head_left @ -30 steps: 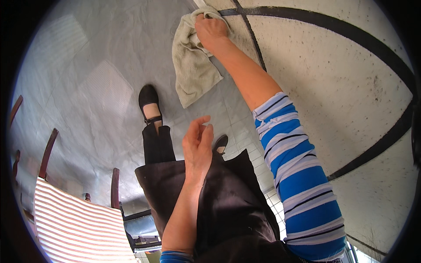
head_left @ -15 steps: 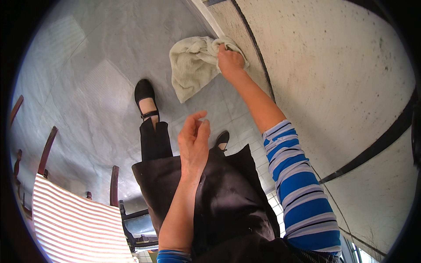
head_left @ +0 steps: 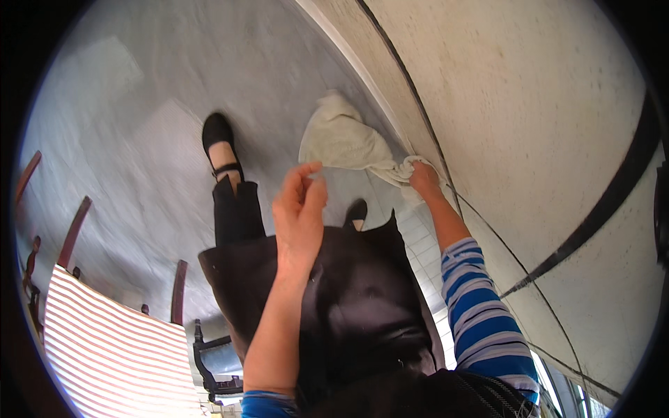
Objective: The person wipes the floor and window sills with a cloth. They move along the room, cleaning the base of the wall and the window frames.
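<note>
A pale greenish-cream towel (head_left: 346,143) is bunched at one end in my right hand (head_left: 425,180), whose fingers are closed around it. The hand presses close to the lower part of the pale wall, and the loose end of the towel trails out to the left above the grey floor, slightly blurred. My left hand (head_left: 300,212) is held up in front of my dark apron (head_left: 355,299). Its fingers are loosely bent and apart, with nothing in them.
The speckled cream wall (head_left: 516,125) with black lines rises on the right. A white strip (head_left: 362,70) edges the grey floor (head_left: 160,146). Lower left stand wooden chair parts (head_left: 74,230) and a table with a striped cloth (head_left: 118,341). My black shoe (head_left: 218,131) is on the floor.
My right hand has drawn back toward me and to the right along the wall, dragging the towel with it. The left hand stays nearly in place.
</note>
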`<state>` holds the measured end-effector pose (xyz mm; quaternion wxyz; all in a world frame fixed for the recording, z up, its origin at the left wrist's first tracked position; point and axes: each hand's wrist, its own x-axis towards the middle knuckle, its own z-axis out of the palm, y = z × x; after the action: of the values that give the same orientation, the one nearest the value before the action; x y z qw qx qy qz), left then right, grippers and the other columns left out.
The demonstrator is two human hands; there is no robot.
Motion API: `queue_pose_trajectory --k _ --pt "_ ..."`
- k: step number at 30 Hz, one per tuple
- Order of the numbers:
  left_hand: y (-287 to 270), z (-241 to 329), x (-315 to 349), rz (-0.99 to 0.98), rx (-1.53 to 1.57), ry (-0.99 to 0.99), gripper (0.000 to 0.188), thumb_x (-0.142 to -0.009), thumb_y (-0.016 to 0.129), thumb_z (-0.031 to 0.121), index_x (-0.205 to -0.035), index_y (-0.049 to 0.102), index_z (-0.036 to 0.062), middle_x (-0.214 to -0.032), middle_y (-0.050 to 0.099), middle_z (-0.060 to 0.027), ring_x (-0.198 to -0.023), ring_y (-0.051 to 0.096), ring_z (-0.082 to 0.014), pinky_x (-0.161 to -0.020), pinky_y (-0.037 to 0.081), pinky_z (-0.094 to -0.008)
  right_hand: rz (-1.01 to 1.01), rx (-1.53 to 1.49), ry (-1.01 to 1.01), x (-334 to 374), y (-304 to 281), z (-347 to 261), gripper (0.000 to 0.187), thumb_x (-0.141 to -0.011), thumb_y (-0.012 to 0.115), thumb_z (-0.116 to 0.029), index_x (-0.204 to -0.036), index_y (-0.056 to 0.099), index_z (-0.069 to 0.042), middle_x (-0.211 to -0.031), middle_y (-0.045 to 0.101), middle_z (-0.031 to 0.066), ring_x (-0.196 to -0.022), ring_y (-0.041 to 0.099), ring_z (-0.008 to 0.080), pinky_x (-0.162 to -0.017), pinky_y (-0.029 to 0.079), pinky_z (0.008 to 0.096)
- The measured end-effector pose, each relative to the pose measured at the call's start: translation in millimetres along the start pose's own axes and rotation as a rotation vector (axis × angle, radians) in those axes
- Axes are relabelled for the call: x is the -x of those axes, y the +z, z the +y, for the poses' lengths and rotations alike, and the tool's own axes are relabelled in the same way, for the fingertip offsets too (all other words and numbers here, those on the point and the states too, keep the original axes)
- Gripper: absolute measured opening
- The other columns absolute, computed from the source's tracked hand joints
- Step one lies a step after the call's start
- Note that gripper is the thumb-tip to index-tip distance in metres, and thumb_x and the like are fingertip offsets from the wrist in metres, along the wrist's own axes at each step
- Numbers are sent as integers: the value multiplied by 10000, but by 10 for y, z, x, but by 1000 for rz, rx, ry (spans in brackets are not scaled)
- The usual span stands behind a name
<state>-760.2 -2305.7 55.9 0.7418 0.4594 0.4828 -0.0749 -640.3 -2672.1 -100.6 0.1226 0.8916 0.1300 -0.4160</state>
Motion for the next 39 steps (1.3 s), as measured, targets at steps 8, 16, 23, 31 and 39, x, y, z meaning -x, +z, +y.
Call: queue_pose_trajectory --k 8,16,23,31,39 --pt "352 -419 346 -9 -3 -31 239 -917 570 109 -1114 610 -20 -708 516 -3 -650 465 -78 -592 389 -246 107 -198 -282 507 -493 -560 264 -793 638 -211 -1004 623 -53 -831 662 218 -797 642 404 -688 497 499" --pt "415 -364 227 -87 -135 -25 210 -915 576 98 -1091 619 -8 -689 502 -5 -627 442 -80 -562 379 -248 575 -333 -533 -458 -1006 -2005 327 -774 620 -41 -1097 575 -36 -937 612 227 -801 624 426 -675 515 477" --pt "299 -158 106 -108 -89 -7 214 -925 561 78 -1110 612 -18 -691 487 4 -632 421 -70 -551 358 -240 377 -33 -254 -1224 -1274 -2568 480 -886 528 -127 -1362 479 -100 -1134 613 272 -907 661 393 -761 523 505" --pt "374 -364 221 -77 -101 -48 223 -928 573 87 -1124 609 -14 -718 522 -7 -650 438 -70 -573 377 -236 233 129 -203 -1067 -685 -1846 240 -851 561 -133 -1087 591 -93 -1000 681 230 -851 688 381 -740 531 489" --pt "686 -596 447 -150 -200 -75 228 -928 558 86 -1114 612 -33 -735 533 -5 -682 470 -81 -632 405 -238 301 43 -325 -846 -889 -1697 648 -909 483 -124 -1513 249 -156 -1035 685 227 -900 684 369 -769 530 473"
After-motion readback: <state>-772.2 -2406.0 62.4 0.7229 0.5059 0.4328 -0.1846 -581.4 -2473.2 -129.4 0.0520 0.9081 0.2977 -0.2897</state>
